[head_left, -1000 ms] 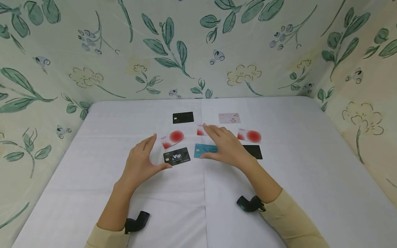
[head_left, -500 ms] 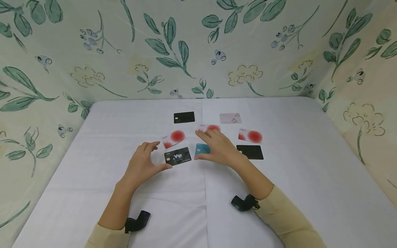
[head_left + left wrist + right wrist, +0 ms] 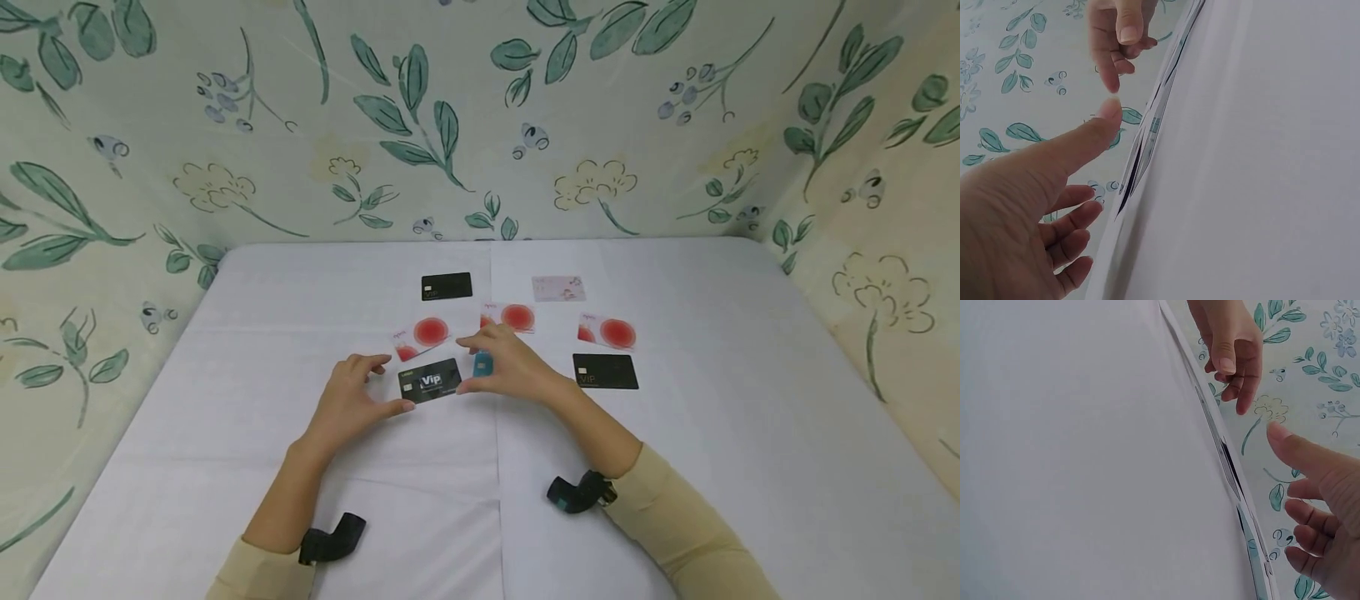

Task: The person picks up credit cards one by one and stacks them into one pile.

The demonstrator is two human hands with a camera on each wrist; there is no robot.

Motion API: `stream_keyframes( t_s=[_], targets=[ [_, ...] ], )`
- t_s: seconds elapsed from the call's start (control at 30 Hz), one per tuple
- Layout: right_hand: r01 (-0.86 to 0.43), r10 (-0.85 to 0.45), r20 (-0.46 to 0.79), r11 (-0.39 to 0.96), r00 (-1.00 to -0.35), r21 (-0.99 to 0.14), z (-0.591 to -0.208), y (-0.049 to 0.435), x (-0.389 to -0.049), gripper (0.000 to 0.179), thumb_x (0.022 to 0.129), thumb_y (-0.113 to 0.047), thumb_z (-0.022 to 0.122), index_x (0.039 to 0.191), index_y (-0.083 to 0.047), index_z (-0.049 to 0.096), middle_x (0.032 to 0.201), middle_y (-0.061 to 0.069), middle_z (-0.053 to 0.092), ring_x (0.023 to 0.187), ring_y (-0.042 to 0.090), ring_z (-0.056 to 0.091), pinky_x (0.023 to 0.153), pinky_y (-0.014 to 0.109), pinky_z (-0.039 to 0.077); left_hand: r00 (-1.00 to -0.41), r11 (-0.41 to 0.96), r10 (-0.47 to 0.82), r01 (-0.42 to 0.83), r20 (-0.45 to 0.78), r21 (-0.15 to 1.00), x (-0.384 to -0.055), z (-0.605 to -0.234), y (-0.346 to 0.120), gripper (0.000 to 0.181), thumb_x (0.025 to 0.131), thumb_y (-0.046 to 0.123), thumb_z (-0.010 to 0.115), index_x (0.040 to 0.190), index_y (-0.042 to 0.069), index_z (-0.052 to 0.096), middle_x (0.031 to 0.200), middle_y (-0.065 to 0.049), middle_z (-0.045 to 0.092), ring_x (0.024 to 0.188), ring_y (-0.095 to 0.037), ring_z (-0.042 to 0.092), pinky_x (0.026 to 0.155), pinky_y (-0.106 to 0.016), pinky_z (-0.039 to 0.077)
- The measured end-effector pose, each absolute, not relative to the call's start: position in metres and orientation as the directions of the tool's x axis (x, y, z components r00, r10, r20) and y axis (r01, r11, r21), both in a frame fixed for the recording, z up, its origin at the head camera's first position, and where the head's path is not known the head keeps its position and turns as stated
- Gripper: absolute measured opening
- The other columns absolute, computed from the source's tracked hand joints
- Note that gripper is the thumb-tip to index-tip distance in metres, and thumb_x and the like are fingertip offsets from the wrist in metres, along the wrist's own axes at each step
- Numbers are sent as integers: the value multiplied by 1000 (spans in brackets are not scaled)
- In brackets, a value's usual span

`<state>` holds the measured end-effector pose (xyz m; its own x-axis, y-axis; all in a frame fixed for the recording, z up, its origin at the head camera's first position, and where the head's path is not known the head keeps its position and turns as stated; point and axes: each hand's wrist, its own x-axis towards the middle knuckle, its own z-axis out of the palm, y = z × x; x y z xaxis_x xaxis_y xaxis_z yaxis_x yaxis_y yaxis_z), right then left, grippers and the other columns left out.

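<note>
In the head view my left hand [image 3: 348, 398] is held at the left of a dark grey Vip card [image 3: 430, 381], thumb tip by its lower left corner and fingers loosely bent. My right hand [image 3: 517, 367] hangs over a blue card [image 3: 482, 363], hiding most of it; its thumb and forefinger point left toward the Vip card. Neither hand holds anything. Both wrist views look almost edge-on along the table: in the left one the left hand [image 3: 1041, 187] shows thumb out, and in the right one the right hand [image 3: 1329, 500] does likewise.
Around them lie a red-circle card [image 3: 431, 332], a second red-circle card [image 3: 517, 317], a third red-circle card [image 3: 617, 333], a black VIP card [image 3: 606, 372], another black card [image 3: 446, 286] and a pale pink card [image 3: 558, 288]. All rest on a white-covered table [image 3: 225, 400] before a leaf-patterned cloth [image 3: 300, 150].
My right hand has moved left across the blue card, uncovering the middle red-circle card and the right black card. The left hand's fingers have bent a little; it stays beside the Vip card.
</note>
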<state>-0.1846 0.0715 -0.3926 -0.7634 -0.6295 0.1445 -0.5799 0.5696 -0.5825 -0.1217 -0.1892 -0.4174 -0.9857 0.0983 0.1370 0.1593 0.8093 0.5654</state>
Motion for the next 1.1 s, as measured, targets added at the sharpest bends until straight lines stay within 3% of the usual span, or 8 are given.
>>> stream_keyframes(
  t_s=[0.27, 0.47, 0.77, 1.1],
  targets=[
    [-600, -648, 123, 595, -752, -534, -405, 64, -189, 68, 71, -40, 82, 127, -9, 60, 114, 8, 55, 107, 21, 46, 83, 33, 44, -983, 833, 101, 169, 155, 527, -122, -425, -186, 74, 65, 42, 84, 125, 6, 58, 110, -13, 55, 99, -29, 45, 79, -40, 39],
    [-618, -665, 93, 621, -741, -482, -413, 60, -192, 64, 73, -40, 79, 127, -11, 61, 112, 7, 54, 111, 24, 44, 91, 37, 41, -976, 824, 132, 206, 174, 529, -122, -433, -187, 71, 65, 38, 85, 124, 5, 60, 108, -14, 54, 100, -30, 46, 82, -42, 39],
    [-657, -681, 99, 642, -725, -395, -417, 57, -194, 61, 76, -45, 76, 126, -13, 62, 110, 6, 52, 103, 21, 44, 87, 36, 39, -963, 839, 184, 257, 195, 479, -123, -436, -188, 64, 69, 35, 83, 122, 5, 64, 104, -13, 51, 97, -28, 45, 83, -44, 36],
    [-649, -670, 119, 635, -733, -420, -421, 57, -194, 53, 77, -40, 76, 123, -14, 65, 110, 6, 53, 102, 21, 44, 85, 37, 37, -971, 814, 157, 230, 179, 534, -125, -441, -190, 57, 71, 30, 82, 121, 7, 65, 103, -12, 50, 96, -26, 43, 78, -39, 36]
  ],
)
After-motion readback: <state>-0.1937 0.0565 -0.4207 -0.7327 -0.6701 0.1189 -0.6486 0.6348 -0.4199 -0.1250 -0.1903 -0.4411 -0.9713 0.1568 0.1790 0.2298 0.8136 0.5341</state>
